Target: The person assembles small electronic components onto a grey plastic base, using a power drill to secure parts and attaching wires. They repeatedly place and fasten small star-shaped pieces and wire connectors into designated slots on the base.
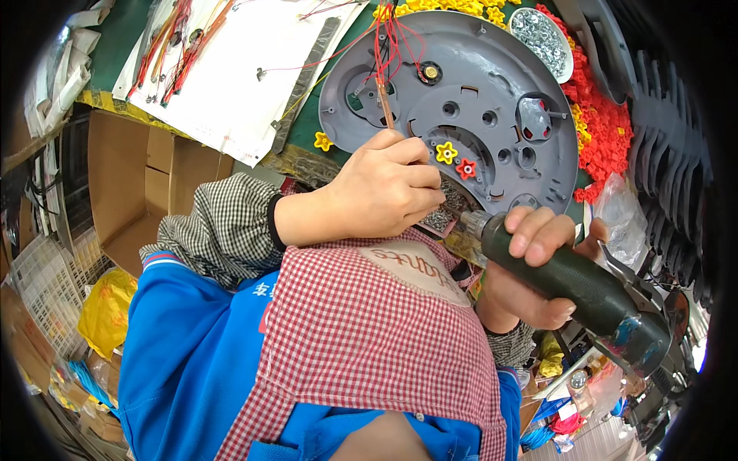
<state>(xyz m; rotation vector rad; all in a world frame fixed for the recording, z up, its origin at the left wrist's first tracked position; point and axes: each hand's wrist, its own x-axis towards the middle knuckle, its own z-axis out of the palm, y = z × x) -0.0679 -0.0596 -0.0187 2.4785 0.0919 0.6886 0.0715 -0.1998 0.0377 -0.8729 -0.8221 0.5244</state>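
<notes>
My left hand (380,184) is closed, its fingers curled just over the near edge of a grey round plastic housing (430,100). From the top of this fist rises a thin copper-brown stick (386,104); its lower end is hidden. In my right hand (538,253) is a dark green power screwdriver (584,288), fingers wrapped round its body, its metal nose (475,223) pointing at my left fingertips. A yellow star-shaped knob (446,152) and a red one (466,168) sit in the housing's recess. Screws (440,221) lie below my left fingers.
Red wires (392,38) trail over the housing. A white bowl of screws (542,42), piles of red plastic parts (603,115) and yellow ones (453,6) border it. Wired parts lie on white paper (231,84). Dark curved parts (669,146) stack at right; a cardboard box (127,177) stands left.
</notes>
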